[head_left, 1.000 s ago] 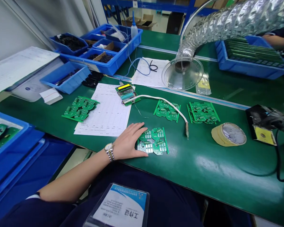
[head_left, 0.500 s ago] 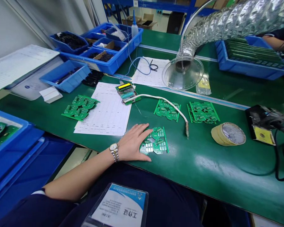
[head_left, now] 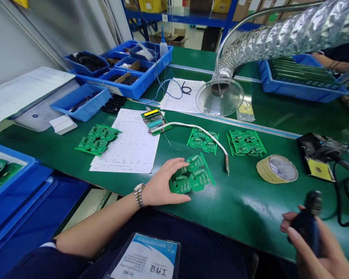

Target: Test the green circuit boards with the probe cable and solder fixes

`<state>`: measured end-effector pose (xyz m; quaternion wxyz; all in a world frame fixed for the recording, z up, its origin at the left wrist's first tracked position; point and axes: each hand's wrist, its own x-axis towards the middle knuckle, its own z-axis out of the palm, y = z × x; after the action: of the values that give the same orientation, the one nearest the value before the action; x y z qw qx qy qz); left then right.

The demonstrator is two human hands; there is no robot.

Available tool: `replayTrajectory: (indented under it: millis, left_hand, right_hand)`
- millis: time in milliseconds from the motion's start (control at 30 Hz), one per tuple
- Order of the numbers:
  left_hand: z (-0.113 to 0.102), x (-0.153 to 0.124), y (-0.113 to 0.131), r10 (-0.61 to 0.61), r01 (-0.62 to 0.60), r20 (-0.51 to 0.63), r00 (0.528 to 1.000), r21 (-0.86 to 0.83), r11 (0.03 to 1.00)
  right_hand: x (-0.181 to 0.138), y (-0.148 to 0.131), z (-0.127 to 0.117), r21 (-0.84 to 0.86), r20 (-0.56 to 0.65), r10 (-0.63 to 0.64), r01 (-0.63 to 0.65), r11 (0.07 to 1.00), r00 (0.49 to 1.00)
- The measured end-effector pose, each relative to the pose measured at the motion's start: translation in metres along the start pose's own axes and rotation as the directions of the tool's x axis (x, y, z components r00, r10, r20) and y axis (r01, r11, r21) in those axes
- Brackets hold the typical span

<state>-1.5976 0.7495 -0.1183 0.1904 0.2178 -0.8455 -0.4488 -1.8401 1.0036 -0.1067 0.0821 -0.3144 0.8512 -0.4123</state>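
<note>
My left hand [head_left: 163,185] grips a green circuit board panel [head_left: 196,182] at its left side, fingers over the far edge and thumb along the near one. Small cylindrical parts stand on the panel's upper face, and the panel looks slightly tilted. At the lower right, my right hand [head_left: 322,252] is closed around side cutters [head_left: 306,226] with dark handles; their short metal head points up and is blurred. Beyond the held panel lie another board panel [head_left: 203,140] and a white-sleeved probe lead [head_left: 202,129], which crosses it. The lead runs from a small tester board [head_left: 154,121] with a lit yellow display.
Further panels lie right [head_left: 246,142] and left [head_left: 97,139], the left one partly on paper sheets [head_left: 125,155]. A tape roll [head_left: 276,169] and a black soldering stand [head_left: 318,155] are at right. A fume hose [head_left: 258,46] hangs overhead. Another person's arm [head_left: 333,62] shows behind a blue bin [head_left: 302,91].
My right hand has come into view at lower right with the side cutters. The panel under my left hand now shows its component side and sits at a different angle. The camera view has shifted slightly.
</note>
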Motion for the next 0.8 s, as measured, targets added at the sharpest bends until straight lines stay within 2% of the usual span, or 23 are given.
replayTrajectory:
  millis: [33, 67, 133, 200, 267, 367, 500, 600, 667, 800]
  left_hand:
    - [0.001, 0.000, 0.003, -0.071, 0.076, 0.031, 0.997, -0.243, 0.967]
    - [0.002, 0.001, 0.006, -0.136, 0.158, 0.081, 0.987, -0.474, 0.866]
    - [0.007, 0.003, 0.011, -0.225, 0.295, 0.200, 0.954, -0.772, 0.563]
    - [0.012, 0.005, 0.016, -0.271, 0.371, 0.288, 0.918, -0.867, 0.334]
    - [0.016, 0.006, 0.021, -0.289, 0.387, 0.317, 0.903, -0.893, 0.231]
    - [0.022, 0.005, 0.027, -0.295, 0.349, 0.281, 0.913, -0.914, 0.209]
    - [0.030, 0.000, 0.028, -0.270, 0.259, 0.175, 0.947, -0.912, 0.319]
    - [0.035, -0.002, 0.027, -0.250, 0.239, 0.148, 0.957, -0.890, 0.389]
    - [0.035, -0.003, 0.028, -0.234, 0.261, 0.184, 0.955, -0.897, 0.358]
    - [0.031, 0.000, 0.032, -0.224, 0.364, 0.326, 0.918, -0.918, 0.158]
  right_hand:
    - [-0.001, -0.003, 0.010, 0.024, 0.045, -0.063, 0.062, 0.998, 0.997]
    - [-0.003, -0.007, 0.020, 0.041, 0.090, -0.151, 0.147, 0.988, 0.984]
    - [-0.007, -0.018, 0.042, 0.050, 0.159, -0.355, 0.351, 0.935, 0.921]
    - [-0.011, -0.031, 0.063, 0.048, 0.204, -0.510, 0.512, 0.858, 0.836]
    - [-0.015, -0.041, 0.079, 0.043, 0.254, -0.576, 0.586, 0.809, 0.777]
    - [-0.017, -0.048, 0.093, 0.029, 0.316, -0.582, 0.606, 0.795, 0.749]
    - [-0.017, -0.052, 0.099, 0.019, 0.343, -0.560, 0.591, 0.806, 0.754]
    - [-0.016, -0.057, 0.100, 0.004, 0.362, -0.557, 0.596, 0.803, 0.748]
    - [-0.016, -0.058, 0.099, -0.006, 0.364, -0.561, 0.604, 0.797, 0.743]
    - [-0.010, -0.051, 0.095, -0.053, 0.358, -0.584, 0.641, 0.766, 0.728]
